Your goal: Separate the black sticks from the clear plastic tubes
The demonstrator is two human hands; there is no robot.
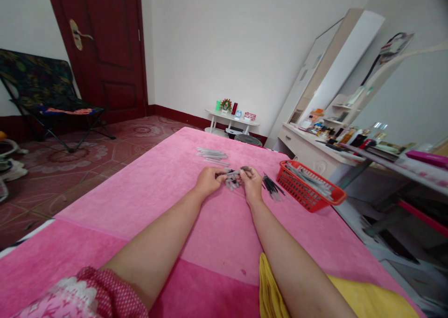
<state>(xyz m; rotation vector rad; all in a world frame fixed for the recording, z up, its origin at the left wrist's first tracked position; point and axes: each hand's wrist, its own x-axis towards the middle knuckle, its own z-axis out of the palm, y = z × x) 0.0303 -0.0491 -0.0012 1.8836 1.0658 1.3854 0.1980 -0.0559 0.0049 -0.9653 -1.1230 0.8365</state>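
Observation:
My left hand (pixel 209 180) and my right hand (pixel 251 182) face each other above the pink cloth, both with fingers pinched. Between them they hold a slim greyish stick (pixel 232 173), pen-like in shape; blur and the fingers hide its details. Just beneath lies a small heap of short clear and black pieces (pixel 231 183). A pile of long pale grey sticks (pixel 212 154) rests beyond my left hand. To the right of my right hand, thin black rods (pixel 271 185) with pale ends lie in a bunch.
An orange-red plastic basket (pixel 301 194) holding more grey sticks (pixel 310 180) stands at the right. Folded yellow cloth (pixel 269 290) lies under my right forearm. The pink-covered surface (pixel 140 187) ends at the left above a tiled floor. A dresser (pixel 308 150) stands beyond the basket.

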